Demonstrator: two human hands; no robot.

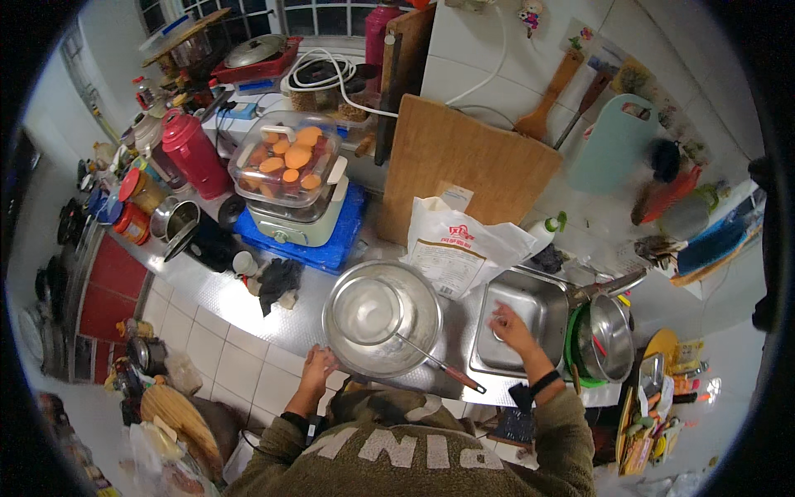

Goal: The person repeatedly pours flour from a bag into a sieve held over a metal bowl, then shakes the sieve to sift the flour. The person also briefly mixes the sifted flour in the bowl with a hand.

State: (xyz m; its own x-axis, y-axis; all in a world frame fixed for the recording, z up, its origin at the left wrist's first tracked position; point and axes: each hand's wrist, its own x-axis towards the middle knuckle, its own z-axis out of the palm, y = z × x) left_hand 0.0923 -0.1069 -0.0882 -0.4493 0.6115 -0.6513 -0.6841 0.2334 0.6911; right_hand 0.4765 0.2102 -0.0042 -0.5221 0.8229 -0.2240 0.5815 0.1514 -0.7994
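Observation:
A large metal bowl stands on the steel counter before me, and a fine-mesh sieve lies across it, its wooden handle pointing to the lower right. My left hand is just off the bowl's lower left side, fingers loosely curled, holding nothing that I can see. Over the left part of the steel sink hovers my right hand, fingers partly bent and seemingly without an object. An open white plastic bag with red print stands behind the bowl.
A pale green electric steamer with orange pieces under its clear lid sits at the back left. A wooden cutting board leans on the wall. Metal and green basins stand right of the sink; a black cloth lies left of the bowl.

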